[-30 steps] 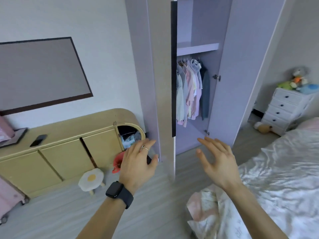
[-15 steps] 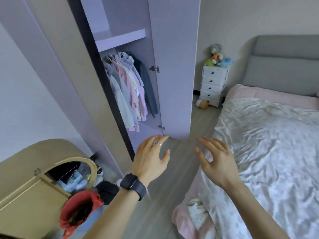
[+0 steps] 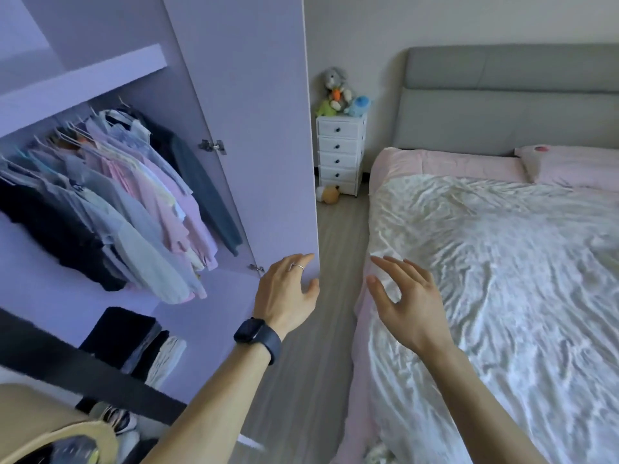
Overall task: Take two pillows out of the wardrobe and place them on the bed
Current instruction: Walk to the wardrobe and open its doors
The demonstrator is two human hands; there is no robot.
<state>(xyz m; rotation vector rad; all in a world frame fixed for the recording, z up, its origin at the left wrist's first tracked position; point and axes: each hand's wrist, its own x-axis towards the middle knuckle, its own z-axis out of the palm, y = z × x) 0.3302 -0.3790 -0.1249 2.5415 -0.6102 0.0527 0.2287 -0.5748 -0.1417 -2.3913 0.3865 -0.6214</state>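
The wardrobe (image 3: 100, 296) stands open on the left, its door (image 3: 254, 128) swung out toward the bed (image 3: 502, 296). The left hand (image 3: 288, 289) is raised in front of the door's lower corner, fingers straight and relaxed, gripping nothing. Its fingertips lie over the door's outer edge, but I cannot tell whether they touch it. A dark watch (image 3: 256, 336) sits on that wrist and a thin ring (image 3: 298, 266) on one finger. The right hand (image 3: 405, 303) hovers above the bed's left edge, fingers spread and loosely bent, also holding nothing.

Inside the wardrobe, shirts and jackets (image 3: 134, 195) hang from a rail under a shelf (image 3: 83, 82). Below them, on the wardrobe floor, lies a stack of folded things (image 3: 134, 339), dark ones with a pale one beside them. I cannot tell whether any of these is a pillow.

A crumpled white quilt (image 3: 485, 262) covers most of the bed over a pink sheet (image 3: 452, 162). One pink pillow (image 3: 569, 162) lies at the head of the bed, near its right corner, against the grey headboard (image 3: 502, 95).

Between the door and the headboard stands a white chest of drawers (image 3: 340, 152) with soft toys (image 3: 338, 95) on top, and another toy (image 3: 330, 194) lies on the floor at its foot.
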